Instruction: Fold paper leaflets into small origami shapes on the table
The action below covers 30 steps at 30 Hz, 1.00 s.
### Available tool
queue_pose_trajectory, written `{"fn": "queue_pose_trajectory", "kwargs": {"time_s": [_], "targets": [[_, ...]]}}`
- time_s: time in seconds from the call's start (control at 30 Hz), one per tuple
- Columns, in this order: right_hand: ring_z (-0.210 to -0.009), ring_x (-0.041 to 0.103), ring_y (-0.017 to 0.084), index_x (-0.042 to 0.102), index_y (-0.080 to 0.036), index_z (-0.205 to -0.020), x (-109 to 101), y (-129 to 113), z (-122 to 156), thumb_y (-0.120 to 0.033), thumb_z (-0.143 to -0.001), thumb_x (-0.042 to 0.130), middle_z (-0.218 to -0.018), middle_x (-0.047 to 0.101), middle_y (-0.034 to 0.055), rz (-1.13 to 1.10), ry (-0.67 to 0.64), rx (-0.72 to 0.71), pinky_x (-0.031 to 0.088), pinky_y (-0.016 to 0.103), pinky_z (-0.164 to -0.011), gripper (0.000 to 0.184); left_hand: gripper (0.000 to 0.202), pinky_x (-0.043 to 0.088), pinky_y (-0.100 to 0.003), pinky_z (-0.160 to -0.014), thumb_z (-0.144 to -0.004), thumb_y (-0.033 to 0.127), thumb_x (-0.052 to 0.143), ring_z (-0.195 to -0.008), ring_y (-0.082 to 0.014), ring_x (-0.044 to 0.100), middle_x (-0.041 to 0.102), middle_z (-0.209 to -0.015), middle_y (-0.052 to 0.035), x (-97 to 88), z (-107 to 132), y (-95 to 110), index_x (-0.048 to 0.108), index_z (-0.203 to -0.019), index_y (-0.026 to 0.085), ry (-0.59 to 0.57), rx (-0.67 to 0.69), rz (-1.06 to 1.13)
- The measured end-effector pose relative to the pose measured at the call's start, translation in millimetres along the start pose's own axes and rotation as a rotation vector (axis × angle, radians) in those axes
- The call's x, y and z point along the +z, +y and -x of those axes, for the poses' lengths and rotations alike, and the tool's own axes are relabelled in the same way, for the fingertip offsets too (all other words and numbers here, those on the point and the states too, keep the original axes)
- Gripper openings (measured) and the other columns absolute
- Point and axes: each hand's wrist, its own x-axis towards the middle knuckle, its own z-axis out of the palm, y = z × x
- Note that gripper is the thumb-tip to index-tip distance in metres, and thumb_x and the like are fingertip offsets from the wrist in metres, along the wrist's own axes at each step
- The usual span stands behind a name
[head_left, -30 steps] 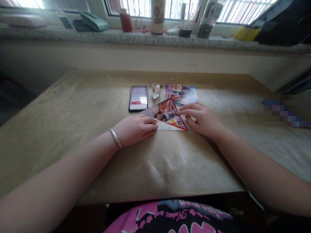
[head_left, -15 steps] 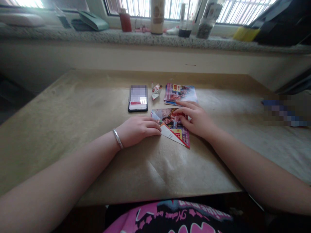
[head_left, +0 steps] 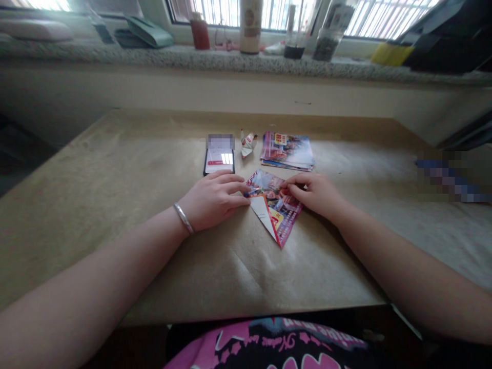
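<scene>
A colourful printed paper sheet [head_left: 282,195] lies on the table between my hands. One edge is folded over, showing a white triangular flap [head_left: 263,212] with a red and orange border, and the sheet's point faces me. My left hand [head_left: 217,200], with a silver bangle at the wrist, rests with fingers stretched out, their tips at the sheet's left corner. At the sheet's upper right, my right hand [head_left: 317,195] has thumb and forefinger brought together on the paper, the other fingers curled.
Beyond my left hand lies a phone [head_left: 220,159] with its screen lit. Beside it stands a small folded paper figure [head_left: 248,144], then a stack of printed sheets [head_left: 288,151]. Bottles and jars line the stone windowsill [head_left: 215,59]. A blurred blue item [head_left: 442,174] lies far right.
The sheet has turned clockwise, so its lower point has swung left and toward me. My right hand has come off the stack and drawn its fingers in. My left hand has shifted slightly up.
</scene>
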Motion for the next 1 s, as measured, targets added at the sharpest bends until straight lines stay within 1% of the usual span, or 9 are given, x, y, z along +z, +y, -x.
{"fn": "queue_pose_trajectory", "kwargs": {"time_s": [0.17, 0.23, 0.33, 0.43, 0.5, 0.6, 0.77, 0.87, 1.0], "targets": [[-0.068, 0.069, 0.017, 0.075, -0.020, -0.096, 5, 5, 0, -0.023, -0.081, 0.054, -0.084, 0.076, 0.0041, -0.164, 0.119, 0.116, 0.055, 0.029, -0.061, 0.026, 0.035, 0.047, -0.039, -0.098, -0.089, 0.019, 0.047, -0.115, -0.0220, 0.057, 0.058, -0.132, -0.0063, 3.7, 1, -2, 0.060, -0.121, 0.022, -0.007, -0.050, 0.010], [-0.071, 0.070, 0.019, 0.075, -0.020, -0.100, 5, 5, 0, -0.025, -0.082, 0.054, -0.089, 0.076, 0.0053, -0.187, 0.141, 0.127, 0.056, 0.031, -0.064, 0.028, 0.038, 0.047, -0.039, -0.098, -0.088, 0.020, 0.048, -0.116, -0.0223, 0.056, 0.055, -0.135, -0.0078, 3.6, 1, 0, 0.057, -0.126, 0.021, -0.008, -0.059, 0.023], [-0.083, 0.070, 0.021, 0.073, -0.019, -0.105, 2, 1, 1, -0.027, -0.083, 0.055, -0.100, 0.074, 0.0069, -0.168, 0.148, 0.117, 0.057, 0.035, -0.074, 0.030, 0.039, 0.048, -0.039, -0.098, -0.091, 0.023, 0.047, -0.116, -0.0223, 0.056, 0.057, -0.132, -0.0084, 1.8, 0, 2, 0.054, -0.129, 0.020, -0.012, -0.049, 0.042], [-0.090, 0.068, 0.022, 0.072, -0.019, -0.110, -1, -4, 2, -0.027, -0.085, 0.053, -0.110, 0.071, 0.0073, -0.122, 0.112, 0.082, 0.055, 0.036, -0.078, 0.032, 0.037, 0.049, -0.039, -0.096, -0.092, 0.027, 0.048, -0.115, -0.0230, 0.056, 0.058, -0.131, -0.0087, 0.9, -1, 3, 0.055, -0.128, 0.020, -0.024, -0.026, 0.038], [-0.080, 0.068, 0.020, 0.071, -0.020, -0.112, -1, -6, 3, -0.029, -0.085, 0.053, -0.109, 0.072, 0.0073, -0.083, 0.093, 0.065, 0.055, 0.034, -0.072, 0.033, 0.037, 0.048, -0.039, -0.097, -0.092, 0.029, 0.049, -0.117, -0.0238, 0.056, 0.057, -0.133, -0.0083, 1.2, -1, 4, 0.056, -0.127, 0.021, -0.031, -0.016, 0.031], [-0.064, 0.062, 0.016, 0.071, -0.020, -0.112, 0, -6, 3, -0.032, -0.085, 0.054, -0.103, 0.073, 0.0071, 0.009, 0.064, 0.008, 0.052, 0.032, -0.063, 0.033, 0.036, 0.048, -0.041, -0.098, -0.093, 0.032, 0.048, -0.119, -0.0245, 0.055, 0.056, -0.134, -0.0079, 2.6, 0, 3, 0.057, -0.127, 0.022, -0.042, -0.004, 0.031], [-0.079, 0.061, 0.019, 0.072, -0.020, -0.110, 3, -4, 4, -0.034, -0.084, 0.057, -0.090, 0.068, 0.0079, 0.158, -0.010, -0.178, 0.050, 0.032, -0.073, 0.033, 0.034, 0.049, -0.041, -0.099, -0.094, 0.031, 0.047, -0.119, -0.0230, 0.055, 0.060, -0.129, -0.0061, 6.7, 1, 1, 0.061, -0.124, 0.022, -0.050, 0.012, 0.065], [-0.075, 0.060, 0.018, 0.070, -0.021, -0.113, 3, -3, 5, -0.035, -0.083, 0.058, -0.083, 0.063, 0.0064, 0.202, -0.048, -0.219, 0.049, 0.031, -0.071, 0.035, 0.034, 0.049, -0.039, -0.099, -0.092, 0.030, 0.049, -0.117, -0.0215, 0.057, 0.061, -0.128, -0.0063, 9.4, 2, 0, 0.060, -0.124, 0.022, -0.045, -0.001, 0.090], [-0.075, 0.059, 0.018, 0.069, -0.023, -0.114, -2, 0, 4, -0.037, -0.081, 0.062, -0.087, 0.061, 0.0062, 0.250, -0.090, -0.258, 0.048, 0.030, -0.070, 0.037, 0.032, 0.053, -0.036, -0.094, -0.093, 0.029, 0.046, -0.112, -0.0200, 0.061, 0.064, -0.123, -0.0071, 10.5, 2, 2, 0.063, -0.120, 0.021, -0.014, -0.037, 0.097]]}}
